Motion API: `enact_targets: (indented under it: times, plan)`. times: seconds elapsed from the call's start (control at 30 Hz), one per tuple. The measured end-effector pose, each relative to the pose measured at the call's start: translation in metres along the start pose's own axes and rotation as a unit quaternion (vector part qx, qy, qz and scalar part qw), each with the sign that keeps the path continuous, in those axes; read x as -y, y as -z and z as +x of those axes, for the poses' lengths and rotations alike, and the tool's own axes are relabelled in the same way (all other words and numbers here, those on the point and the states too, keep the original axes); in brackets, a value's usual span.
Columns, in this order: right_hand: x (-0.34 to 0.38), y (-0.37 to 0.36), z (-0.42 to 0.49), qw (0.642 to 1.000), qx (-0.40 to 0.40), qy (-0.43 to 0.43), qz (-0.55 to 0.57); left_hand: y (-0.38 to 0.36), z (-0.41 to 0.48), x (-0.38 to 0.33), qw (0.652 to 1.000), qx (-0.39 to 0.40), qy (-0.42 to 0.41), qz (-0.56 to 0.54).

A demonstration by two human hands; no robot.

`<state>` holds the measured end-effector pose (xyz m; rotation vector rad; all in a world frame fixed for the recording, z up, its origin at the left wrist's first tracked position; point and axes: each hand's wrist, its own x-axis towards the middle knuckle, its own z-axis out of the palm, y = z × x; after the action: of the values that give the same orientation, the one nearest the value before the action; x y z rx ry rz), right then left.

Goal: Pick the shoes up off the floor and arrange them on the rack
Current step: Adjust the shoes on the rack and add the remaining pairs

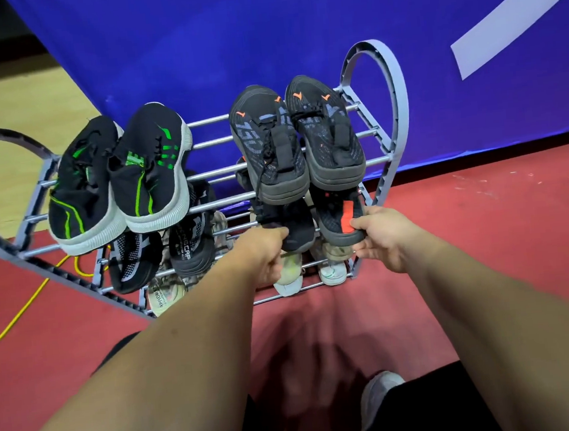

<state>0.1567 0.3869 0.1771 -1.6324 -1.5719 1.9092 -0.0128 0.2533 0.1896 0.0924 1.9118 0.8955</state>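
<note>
Centre of frame, middle tier of rack: left grip clenched on black shoe, right grip clasping orange-patched shoe — grey-soled pair overhanging above, yellow cable lower left.

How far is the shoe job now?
Done: the green pair and orange pair sit atop the rack. In hand: the left hand holds one black shoe, the right hand its mate, midway down. Left: letting go; no loose shoes on the floor.
</note>
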Motion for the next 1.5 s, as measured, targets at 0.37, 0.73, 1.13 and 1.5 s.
enact_targets:
  times: [0.37,0.73,1.13,1.5]
  plan:
    - [0.001,-0.011,0.02,0.999,-0.017,0.004,0.033,-0.012,0.005,0.001,0.988,0.126,0.088,-0.006]
    - [0.001,-0.018,0.024,0.998,-0.032,-0.033,0.04,0.02,0.007,0.003,0.983,0.097,0.136,-0.081]
    - [0.014,-0.023,0.002,0.998,-0.035,-0.056,0.012,0.098,-0.016,0.013,0.96,0.027,-0.06,-0.271]
    - [0.041,-0.016,-0.048,0.943,-0.114,0.103,-0.294,0.136,-0.051,0.031,0.971,-0.023,-0.051,-0.234]
